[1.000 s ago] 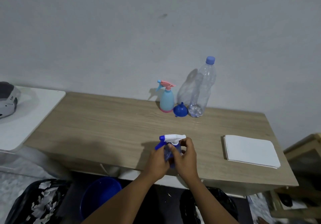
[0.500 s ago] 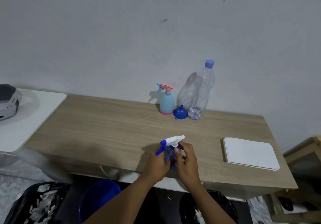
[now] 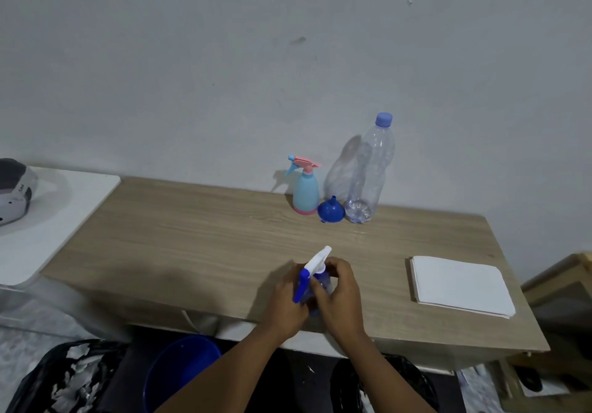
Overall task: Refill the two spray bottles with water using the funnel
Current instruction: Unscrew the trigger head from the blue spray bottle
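A small blue spray bottle (image 3: 321,281) with a white and blue trigger head stands near the front edge of the wooden table (image 3: 198,239). My left hand (image 3: 285,297) wraps its body from the left. My right hand (image 3: 341,291) grips its neck and collar from the right. The trigger head is turned, its nozzle pointing away and its blue lever hanging toward me. At the back by the wall stand a light blue spray bottle with a pink head (image 3: 306,188), a blue funnel (image 3: 331,209) mouth-down, and a tall clear plastic bottle (image 3: 368,172) with a blue cap.
A folded white cloth (image 3: 461,284) lies on the table's right side. A white side table (image 3: 54,217) with a grey object (image 3: 12,188) stands at the left. Under the table are a blue bucket (image 3: 179,371) and black bags (image 3: 64,377).
The spray head has rotated between my hands: its nozzle swung from pointing right to pointing away, and the blue lever came round toward me. Both hands kept their grip.
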Demonstrator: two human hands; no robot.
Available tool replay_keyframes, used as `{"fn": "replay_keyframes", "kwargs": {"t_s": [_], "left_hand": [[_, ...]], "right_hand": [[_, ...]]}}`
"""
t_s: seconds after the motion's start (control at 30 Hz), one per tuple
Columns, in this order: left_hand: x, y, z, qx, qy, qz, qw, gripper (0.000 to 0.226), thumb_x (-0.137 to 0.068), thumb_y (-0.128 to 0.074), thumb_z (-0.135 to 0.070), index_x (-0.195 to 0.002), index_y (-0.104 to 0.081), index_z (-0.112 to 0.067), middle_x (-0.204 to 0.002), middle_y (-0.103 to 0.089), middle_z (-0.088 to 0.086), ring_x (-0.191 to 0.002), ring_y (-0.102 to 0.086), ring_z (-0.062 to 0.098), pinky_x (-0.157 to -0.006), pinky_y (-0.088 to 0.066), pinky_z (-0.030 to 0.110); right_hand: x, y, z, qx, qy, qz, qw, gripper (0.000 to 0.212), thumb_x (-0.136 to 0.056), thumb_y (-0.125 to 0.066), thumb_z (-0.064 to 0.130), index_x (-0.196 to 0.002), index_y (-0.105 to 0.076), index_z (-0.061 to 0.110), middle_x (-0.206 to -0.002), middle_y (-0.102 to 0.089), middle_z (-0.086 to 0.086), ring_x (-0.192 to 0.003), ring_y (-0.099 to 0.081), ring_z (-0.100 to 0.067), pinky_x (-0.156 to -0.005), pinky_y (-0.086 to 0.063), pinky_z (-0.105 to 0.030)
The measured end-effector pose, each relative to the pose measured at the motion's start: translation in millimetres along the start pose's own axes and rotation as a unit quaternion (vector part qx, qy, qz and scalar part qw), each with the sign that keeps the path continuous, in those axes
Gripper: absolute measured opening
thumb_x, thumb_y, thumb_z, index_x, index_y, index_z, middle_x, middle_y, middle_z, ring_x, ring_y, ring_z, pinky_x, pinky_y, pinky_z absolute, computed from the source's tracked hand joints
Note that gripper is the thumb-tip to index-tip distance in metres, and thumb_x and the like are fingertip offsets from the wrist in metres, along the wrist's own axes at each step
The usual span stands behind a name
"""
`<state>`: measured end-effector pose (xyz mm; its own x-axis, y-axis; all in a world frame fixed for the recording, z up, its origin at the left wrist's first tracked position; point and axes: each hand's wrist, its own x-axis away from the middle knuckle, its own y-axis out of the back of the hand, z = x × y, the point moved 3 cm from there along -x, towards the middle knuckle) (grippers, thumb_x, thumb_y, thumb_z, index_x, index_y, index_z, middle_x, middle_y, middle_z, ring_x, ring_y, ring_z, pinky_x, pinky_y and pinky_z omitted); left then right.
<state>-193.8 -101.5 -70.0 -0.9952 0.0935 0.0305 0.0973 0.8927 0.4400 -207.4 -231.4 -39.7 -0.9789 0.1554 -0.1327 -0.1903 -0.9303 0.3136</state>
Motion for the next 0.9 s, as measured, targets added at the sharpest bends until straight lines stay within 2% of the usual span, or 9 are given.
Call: {"fn": "replay_keyframes", "kwargs": {"t_s": [0.1,0.2,0.3,0.4,0.5,0.6,0.67,0.8,0.9], "left_hand": [[-2,-1,2,-0.002,0.004,0.013,1.0,0.042,-0.086,-0.068,-0.006,-0.115,-0.056,-0.034,-0.092,-0.068,-0.017,-0.083,-0.066,-0.008,-0.068,-0.05,0.01],[-4,-2,6,0.007,0.011,0.026,1.0,0.055,-0.081,-0.074,-0.014,-0.123,-0.051,-0.041,-0.111,-0.068,-0.02,-0.101,-0.064,-0.007,-0.084,-0.055,0.02],[-5,-2,8,-0.005,0.011,0.026,1.0,0.055,-0.08,-0.071,-0.019,-0.126,-0.049,-0.038,-0.117,-0.066,-0.017,-0.106,-0.063,0.0,-0.088,-0.056,0.03],[-5,-1,6,-0.019,-0.014,0.016,1.0,0.053,-0.08,-0.072,-0.024,-0.124,-0.046,-0.039,-0.119,-0.063,-0.016,-0.107,-0.061,0.001,-0.086,-0.053,0.024],[-6,-2,8,-0.018,-0.023,0.017,0.999,0.055,-0.081,-0.077,-0.029,-0.124,-0.045,-0.038,-0.123,-0.061,-0.015,-0.112,-0.06,0.005,-0.09,-0.051,0.025],[-6,-3,10,-0.006,-0.024,0.009,1.0,0.059,-0.08,-0.08,-0.027,-0.129,-0.047,-0.035,-0.126,-0.059,-0.02,-0.115,-0.058,0.0,-0.097,-0.05,0.029],[-6,-4,11,-0.004,-0.023,0.005,1.0,0.061,-0.079,-0.08,-0.026,-0.129,-0.047,-0.039,-0.127,-0.058,-0.022,-0.117,-0.058,0.0,-0.098,-0.051,0.032],[-8,-4,16,-0.001,-0.016,0.0,1.0,0.062,-0.079,-0.082,-0.027,-0.13,-0.048,-0.037,-0.128,-0.059,-0.021,-0.118,-0.058,0.0,-0.098,-0.052,0.037],[-10,-6,19,-0.003,-0.003,-0.001,1.0,0.064,-0.077,-0.083,-0.027,-0.129,-0.048,-0.039,-0.128,-0.059,-0.019,-0.118,-0.058,0.002,-0.099,-0.052,0.037]], "right_hand": [[-3,-1,3,0.006,0.027,-0.011,1.0,0.029,-0.089,-0.067,0.011,-0.113,-0.062,0.027,-0.109,-0.062,0.013,-0.103,-0.061,-0.007,-0.088,-0.052,-0.033],[-7,6,12,-0.01,0.06,-0.018,0.998,0.03,-0.092,-0.065,0.005,-0.11,-0.065,0.029,-0.105,-0.065,0.015,-0.102,-0.063,-0.012,-0.086,-0.053,-0.035],[-25,18,36,-0.051,0.052,-0.039,0.997,0.024,-0.092,-0.067,0.008,-0.107,-0.069,0.027,-0.098,-0.069,0.012,-0.095,-0.066,-0.01,-0.079,-0.053,-0.026],[-52,39,66,-0.067,0.066,-0.103,0.99,0.016,-0.089,-0.072,0.015,-0.105,-0.072,0.019,-0.096,-0.072,0.006,-0.09,-0.065,-0.003,-0.077,-0.049,-0.018],[-83,66,81,-0.075,0.056,-0.169,0.981,0.023,-0.086,-0.074,0.013,-0.109,-0.071,0.01,-0.097,-0.072,0.0,-0.087,-0.064,-0.005,-0.078,-0.049,-0.015],[-111,91,74,-0.043,0.01,-0.182,0.982,0.008,-0.086,-0.071,0.02,-0.09,-0.069,0.013,-0.075,-0.064,0.006,-0.066,-0.057,-0.002,-0.065,-0.044,-0.015],[-124,97,50,0.033,-0.034,-0.15,0.988,0.02,-0.084,-0.068,0.023,-0.07,-0.06,0.012,-0.058,-0.051,0.006,-0.053,-0.044,-0.007,-0.057,-0.038,-0.024],[-125,85,-28,0.142,-0.178,-0.075,0.971,0.025,-0.078,-0.072,0.035,-0.078,-0.074,0.01,-0.069,-0.07,-0.009,-0.069,-0.066,-0.025,-0.064,-0.048,-0.03],[-113,70,-71,0.175,-0.249,-0.016,0.952,0.031,-0.077,-0.072,0.041,-0.074,-0.071,0.01,-0.068,-0.065,-0.01,-0.07,-0.064,-0.028,-0.062,-0.045,-0.03]]}}
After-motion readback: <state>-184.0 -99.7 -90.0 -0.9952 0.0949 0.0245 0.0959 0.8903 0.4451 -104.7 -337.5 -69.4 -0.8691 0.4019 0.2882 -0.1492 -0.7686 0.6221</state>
